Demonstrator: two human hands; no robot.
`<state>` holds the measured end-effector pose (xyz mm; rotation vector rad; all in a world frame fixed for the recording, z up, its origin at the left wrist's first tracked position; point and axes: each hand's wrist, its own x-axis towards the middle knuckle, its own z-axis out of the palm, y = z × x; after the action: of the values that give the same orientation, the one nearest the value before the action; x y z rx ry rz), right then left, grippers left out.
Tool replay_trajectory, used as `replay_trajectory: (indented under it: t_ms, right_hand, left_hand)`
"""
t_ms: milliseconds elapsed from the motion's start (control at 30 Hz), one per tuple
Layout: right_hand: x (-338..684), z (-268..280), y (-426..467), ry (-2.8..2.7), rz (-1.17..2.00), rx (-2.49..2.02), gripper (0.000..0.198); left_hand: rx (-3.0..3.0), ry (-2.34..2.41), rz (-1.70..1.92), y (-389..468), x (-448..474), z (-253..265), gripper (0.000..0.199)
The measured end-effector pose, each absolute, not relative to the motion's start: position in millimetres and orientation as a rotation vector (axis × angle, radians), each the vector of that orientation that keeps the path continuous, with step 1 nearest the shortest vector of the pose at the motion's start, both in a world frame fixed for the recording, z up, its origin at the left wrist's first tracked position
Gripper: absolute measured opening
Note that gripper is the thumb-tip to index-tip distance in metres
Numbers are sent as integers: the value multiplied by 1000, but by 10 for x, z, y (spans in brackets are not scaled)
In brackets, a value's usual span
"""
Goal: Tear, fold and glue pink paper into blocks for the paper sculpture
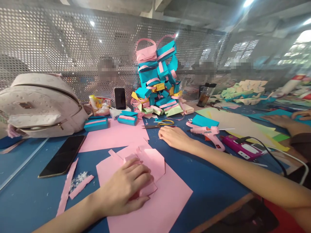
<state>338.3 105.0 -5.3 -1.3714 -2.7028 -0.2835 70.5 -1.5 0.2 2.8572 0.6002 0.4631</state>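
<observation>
My left hand (130, 186) rests over a folded pink paper piece (147, 191), fingers curled around it and the thumb along its near side. Beneath lies a large pink paper sheet (167, 200) with a cut-cornered pink piece (156, 160) on top. My right hand (173, 137) is on the blue table with its fingers curled in; whatever may be in them is hidden. Just beyond it lie scissors with yellow handles (167, 122). To its right are a pink glue gun (210, 132) and a blue paper box (204, 121).
Two blue paper boxes with pink bands (96, 124) stand near a white backpack (41, 103). A black phone (63, 157) lies left, near pink paper strips (68, 186). A tall pile of paper bags (157, 81) stands behind. Right are a purple power strip (240, 148) and another person's hands (279, 119).
</observation>
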Motion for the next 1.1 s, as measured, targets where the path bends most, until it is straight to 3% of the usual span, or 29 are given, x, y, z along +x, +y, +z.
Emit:
replay_trajectory:
  t_ms: [1100]
  right_hand:
    - [3403, -65, 983, -2739, -423, -1332, 13]
  left_hand:
    - [2851, 597, 414, -16, 693, -10, 28]
